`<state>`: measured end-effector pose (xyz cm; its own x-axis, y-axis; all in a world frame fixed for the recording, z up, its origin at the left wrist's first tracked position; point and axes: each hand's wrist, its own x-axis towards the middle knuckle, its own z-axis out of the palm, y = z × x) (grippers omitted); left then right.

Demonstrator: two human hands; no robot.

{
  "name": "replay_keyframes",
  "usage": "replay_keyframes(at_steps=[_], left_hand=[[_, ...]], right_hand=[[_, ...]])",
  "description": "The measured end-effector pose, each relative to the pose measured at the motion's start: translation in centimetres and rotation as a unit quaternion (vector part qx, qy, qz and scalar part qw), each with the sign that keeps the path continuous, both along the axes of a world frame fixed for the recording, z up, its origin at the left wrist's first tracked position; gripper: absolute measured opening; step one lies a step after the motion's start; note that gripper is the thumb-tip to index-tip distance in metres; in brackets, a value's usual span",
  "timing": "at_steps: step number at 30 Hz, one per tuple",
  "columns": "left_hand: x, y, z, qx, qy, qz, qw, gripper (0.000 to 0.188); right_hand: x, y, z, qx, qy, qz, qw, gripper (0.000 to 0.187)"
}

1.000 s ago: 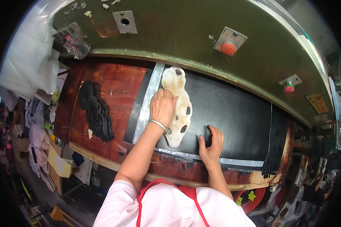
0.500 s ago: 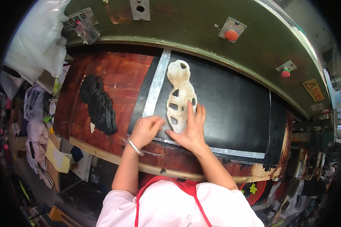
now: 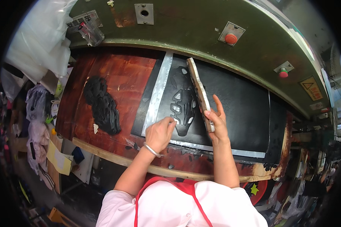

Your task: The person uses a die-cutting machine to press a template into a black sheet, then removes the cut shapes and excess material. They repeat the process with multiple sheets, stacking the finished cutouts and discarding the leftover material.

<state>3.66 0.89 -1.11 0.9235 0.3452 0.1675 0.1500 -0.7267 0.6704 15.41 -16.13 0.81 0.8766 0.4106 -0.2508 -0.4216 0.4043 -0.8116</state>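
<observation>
My right hand [image 3: 219, 123] grips the lower end of a cream, sole-shaped cutting die [image 3: 199, 90] between thumb and fingers. The die stands tilted up on its edge over a black sheet [image 3: 238, 106]. To its left lies a black sole-shaped cutout [image 3: 183, 113] in the sheet, with several pale openings showing. My left hand [image 3: 160, 134], with a silver bangle at the wrist, is closed beside the cutout's lower left. Its fingertips are curled together, and whatever they hold, if anything, is hidden.
A pile of black sole-shaped pieces [image 3: 101, 106] lies on the reddish-brown board [image 3: 129, 75] at left. Behind stands a green machine beam [image 3: 185, 26] with a red button [image 3: 231, 38] and a smaller button [image 3: 283, 72]. A wooden rail [image 3: 140, 165] runs along the near edge.
My right hand has lifted the die from flat onto its edge and swung it right, uncovering the black cutout. My left hand has shifted slightly right toward the cutout.
</observation>
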Motion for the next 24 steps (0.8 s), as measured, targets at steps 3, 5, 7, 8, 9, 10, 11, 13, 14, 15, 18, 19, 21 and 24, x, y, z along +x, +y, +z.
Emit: replay_keyframes(at_steps=[3,5,7,8,9,10,11,13,14,15,18,19,21,24], left_hand=[[2.0,-1.9,0.3,-0.027,0.006,-0.015,1.000,0.019],[2.8,-2.7,0.1,0.017,-0.017,-0.046,0.999,0.020],[2.8,-2.8,-0.5,0.051,-0.020,-0.087,0.995,0.020],[2.6,-2.6,-0.8,0.064,-0.015,-0.112,0.992,0.020],[2.3,-2.3,-1.1,0.039,-0.002,-0.129,0.991,0.021],[2.1,-2.0,-1.4,0.030,-0.057,-0.138,0.988,0.021],[1.8,-1.7,-1.7,0.013,-0.073,-0.148,0.986,0.021],[1.7,-1.3,-2.2,-0.011,-0.082,-0.160,0.984,0.024],[1.7,-1.2,-2.3,-0.004,-0.083,-0.162,0.983,0.024],[1.9,-1.2,-2.4,0.001,-0.080,-0.163,0.983,0.024],[2.9,-1.1,-2.4,-0.002,-0.079,-0.160,0.984,0.022],[3.3,-1.0,-2.3,-0.006,-0.076,-0.161,0.984,0.022],[4.4,-0.5,-2.1,-0.029,-0.067,-0.151,0.986,0.018],[6.5,0.5,-2.1,-0.052,-0.068,-0.155,0.984,0.016]], right_hand=[[0.4,-0.2,-0.2,0.003,0.011,-0.004,1.000,0.087],[0.6,-0.5,-0.2,0.015,0.016,-0.017,1.000,0.085],[0.7,-1.2,0.2,0.024,0.017,-0.025,0.999,0.083],[0.6,-1.6,0.4,-0.052,-0.048,-0.031,0.997,0.084],[0.2,-2.0,0.5,-0.114,-0.123,-0.047,0.985,0.085],[-0.3,-2.4,0.6,-0.170,-0.194,-0.050,0.965,0.086],[-0.7,-2.9,0.5,-0.262,-0.248,-0.068,0.930,0.089],[-1.4,-3.3,-0.2,-0.411,-0.322,-0.070,0.850,0.094],[-1.5,-3.4,-0.7,-0.472,-0.329,-0.071,0.815,0.095],[-1.7,-3.0,-1.4,-0.517,-0.410,-0.081,0.747,0.098],[-1.1,-2.0,-2.9,-0.516,-0.403,-0.079,0.752,0.101],[-0.6,-1.9,-3.1,-0.512,-0.422,-0.081,0.744,0.103],[0.6,-1.9,-3.2,-0.501,-0.417,-0.069,0.756,0.105],[3.0,-2.9,-3.3,-0.445,-0.367,-0.074,0.813,0.099]])
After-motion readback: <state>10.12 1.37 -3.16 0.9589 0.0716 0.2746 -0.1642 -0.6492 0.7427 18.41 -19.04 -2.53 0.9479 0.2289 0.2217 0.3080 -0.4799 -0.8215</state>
